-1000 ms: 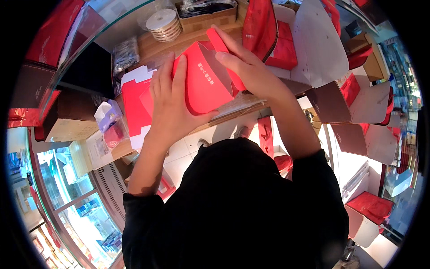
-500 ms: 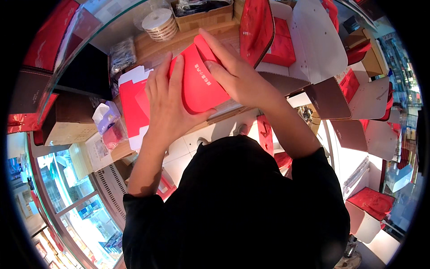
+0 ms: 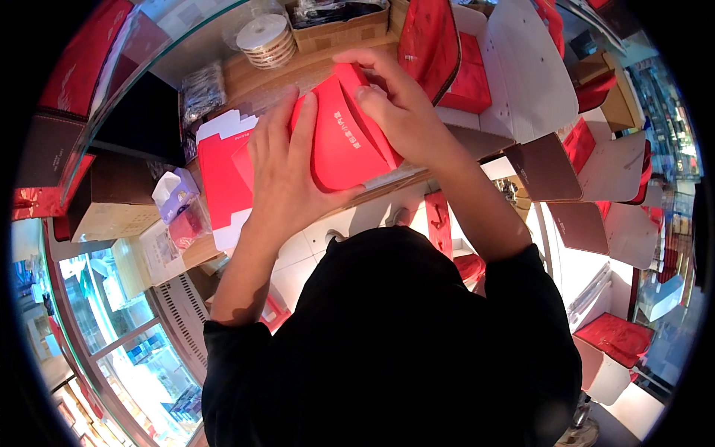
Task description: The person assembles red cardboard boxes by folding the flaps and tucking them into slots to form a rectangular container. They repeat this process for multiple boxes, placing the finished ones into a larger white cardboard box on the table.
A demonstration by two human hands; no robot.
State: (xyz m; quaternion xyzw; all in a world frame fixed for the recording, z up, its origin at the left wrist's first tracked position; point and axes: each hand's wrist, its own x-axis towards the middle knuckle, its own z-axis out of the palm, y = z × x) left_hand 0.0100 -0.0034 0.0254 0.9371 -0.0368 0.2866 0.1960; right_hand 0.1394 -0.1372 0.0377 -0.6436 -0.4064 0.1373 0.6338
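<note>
Left hand, thumb and fingers widely spread, holds side of red box; right hand, half-curled, grips its end flap between thumb and fingers, over wooden tabletop.

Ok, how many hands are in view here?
2: the left hand on the left part of the red box, and the right hand along its right edge. Any others in the cluttered background could be hidden.
</note>
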